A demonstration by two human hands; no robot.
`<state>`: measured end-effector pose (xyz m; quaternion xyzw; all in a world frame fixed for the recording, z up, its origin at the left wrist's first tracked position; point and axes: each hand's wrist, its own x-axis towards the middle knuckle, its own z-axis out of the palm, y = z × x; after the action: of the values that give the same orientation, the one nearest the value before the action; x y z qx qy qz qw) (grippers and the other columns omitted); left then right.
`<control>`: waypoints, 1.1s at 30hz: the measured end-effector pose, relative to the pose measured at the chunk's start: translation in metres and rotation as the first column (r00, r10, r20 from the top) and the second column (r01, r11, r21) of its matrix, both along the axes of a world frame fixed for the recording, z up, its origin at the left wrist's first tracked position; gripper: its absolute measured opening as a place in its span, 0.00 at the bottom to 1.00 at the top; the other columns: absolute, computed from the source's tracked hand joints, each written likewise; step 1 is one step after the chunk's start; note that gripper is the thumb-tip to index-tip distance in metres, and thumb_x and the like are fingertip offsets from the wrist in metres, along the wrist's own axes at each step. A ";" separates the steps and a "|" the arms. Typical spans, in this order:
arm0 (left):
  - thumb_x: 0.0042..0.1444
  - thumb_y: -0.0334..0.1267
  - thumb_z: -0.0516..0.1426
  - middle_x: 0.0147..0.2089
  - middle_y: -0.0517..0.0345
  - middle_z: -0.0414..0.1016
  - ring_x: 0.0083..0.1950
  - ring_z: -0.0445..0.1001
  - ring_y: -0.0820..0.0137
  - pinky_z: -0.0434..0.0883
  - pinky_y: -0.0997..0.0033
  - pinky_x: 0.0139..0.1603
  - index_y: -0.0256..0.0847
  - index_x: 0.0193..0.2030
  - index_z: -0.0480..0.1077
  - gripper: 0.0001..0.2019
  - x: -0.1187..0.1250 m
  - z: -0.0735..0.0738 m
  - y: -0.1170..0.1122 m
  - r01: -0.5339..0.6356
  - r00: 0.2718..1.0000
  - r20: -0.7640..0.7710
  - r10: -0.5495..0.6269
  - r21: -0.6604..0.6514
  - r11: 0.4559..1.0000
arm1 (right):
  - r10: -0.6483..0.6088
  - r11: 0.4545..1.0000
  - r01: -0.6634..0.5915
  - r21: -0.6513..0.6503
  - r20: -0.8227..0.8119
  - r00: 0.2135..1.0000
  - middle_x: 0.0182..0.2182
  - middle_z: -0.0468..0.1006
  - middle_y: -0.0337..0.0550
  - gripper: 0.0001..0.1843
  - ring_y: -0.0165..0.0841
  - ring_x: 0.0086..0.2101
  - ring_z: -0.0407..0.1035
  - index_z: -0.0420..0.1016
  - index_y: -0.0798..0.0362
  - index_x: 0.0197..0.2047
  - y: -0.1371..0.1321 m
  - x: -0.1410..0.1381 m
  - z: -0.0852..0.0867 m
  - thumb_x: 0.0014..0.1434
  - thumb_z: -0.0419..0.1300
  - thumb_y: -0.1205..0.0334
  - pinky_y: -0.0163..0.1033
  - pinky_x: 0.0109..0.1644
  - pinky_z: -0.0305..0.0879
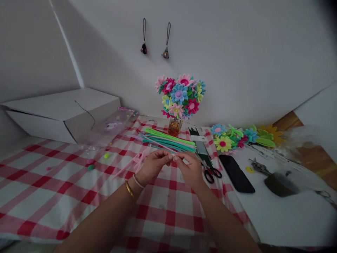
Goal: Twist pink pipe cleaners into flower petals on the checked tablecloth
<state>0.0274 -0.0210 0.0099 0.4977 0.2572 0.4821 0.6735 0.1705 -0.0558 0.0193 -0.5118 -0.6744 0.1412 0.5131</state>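
My left hand (154, 164) and my right hand (190, 168) meet over the middle of the table, fingertips pinched together. Between them is a small piece of pale pink pipe cleaner (173, 157), mostly hidden by the fingers. Beside my left hand lie bent pink pipe cleaners (137, 160). Just beyond both hands is a bundle of green and teal pipe cleaners (168, 138). Black-handled scissors (212, 174) rest to the right of my right hand.
A glass vase (174, 125) holds colourful fuzzy flowers (180, 95) by the wall. At left stand a white box (89, 121) and a clear plastic bag (107, 130). Rightward are a black phone (236, 174), more flowers (223, 142) and a dark glue-gun-like tool (280, 183).
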 end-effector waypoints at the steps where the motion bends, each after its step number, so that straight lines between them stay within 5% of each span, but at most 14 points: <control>1: 0.44 0.36 0.61 0.24 0.61 0.67 0.26 0.63 0.78 0.60 0.76 0.29 0.34 0.26 0.69 0.07 -0.001 0.000 0.001 0.014 1.000 0.022 -0.013 -0.044 0.999 | 0.023 0.997 -0.029 -0.069 -0.083 0.996 0.28 0.75 0.40 0.07 0.34 0.33 0.67 0.75 0.50 0.30 0.001 0.000 -0.001 0.51 0.57 0.58 0.40 0.39 0.60; 7: 0.42 0.34 0.62 0.21 0.61 0.66 0.23 0.63 0.78 0.58 0.77 0.25 0.34 0.25 0.69 0.07 -0.010 0.004 0.003 0.081 0.997 0.021 -0.078 -0.179 0.980 | 0.134 0.904 -0.303 -0.302 -0.473 0.871 0.27 0.76 0.36 0.07 0.28 0.29 0.66 0.75 0.50 0.29 0.004 0.000 -0.002 0.46 0.61 0.58 0.35 0.36 0.61; 13: 0.41 0.34 0.62 0.20 0.61 0.65 0.21 0.62 0.79 0.57 0.77 0.23 0.33 0.24 0.69 0.07 -0.014 0.008 0.000 0.207 0.978 0.015 -0.208 -0.198 0.958 | 0.183 0.833 -0.388 -0.396 -0.464 0.867 0.20 0.69 0.33 0.06 0.23 0.21 0.58 0.73 0.52 0.24 -0.001 0.004 0.005 0.45 0.63 0.59 0.32 0.28 0.57; 17: 0.43 0.34 0.62 0.19 0.62 0.65 0.20 0.62 0.79 0.57 0.77 0.23 0.33 0.24 0.69 0.07 -0.013 0.006 0.002 0.215 0.976 0.076 -0.203 -0.247 0.945 | 0.173 0.836 -0.407 -0.369 -0.526 0.832 0.21 0.71 0.34 0.06 0.25 0.24 0.61 0.74 0.53 0.24 0.001 0.004 0.002 0.46 0.63 0.59 0.33 0.31 0.58; 24: 0.47 0.34 0.59 0.26 0.58 0.69 0.25 0.66 0.79 0.62 0.76 0.28 0.33 0.28 0.70 0.05 -0.010 0.000 0.005 0.207 0.965 0.211 -0.153 -0.263 0.942 | 0.098 0.857 -0.444 -0.263 -0.762 0.640 0.22 0.72 0.36 0.05 0.25 0.25 0.63 0.75 0.53 0.27 0.011 0.004 -0.010 0.44 0.64 0.61 0.33 0.34 0.59; 33: 0.44 0.35 0.61 0.20 0.62 0.66 0.23 0.63 0.79 0.59 0.76 0.26 0.34 0.25 0.70 0.06 -0.010 0.004 0.004 0.024 1.000 0.009 -0.023 -0.151 0.988 | 0.089 0.852 -0.414 -0.320 -0.692 0.717 0.26 0.74 0.38 0.08 0.27 0.28 0.65 0.75 0.52 0.29 0.007 0.002 -0.007 0.44 0.63 0.58 0.35 0.37 0.60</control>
<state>0.0171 -0.0175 0.0144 0.4466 0.2845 0.4553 0.7158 0.1722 -0.0485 0.0118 -0.4347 -0.4643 0.5344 0.5566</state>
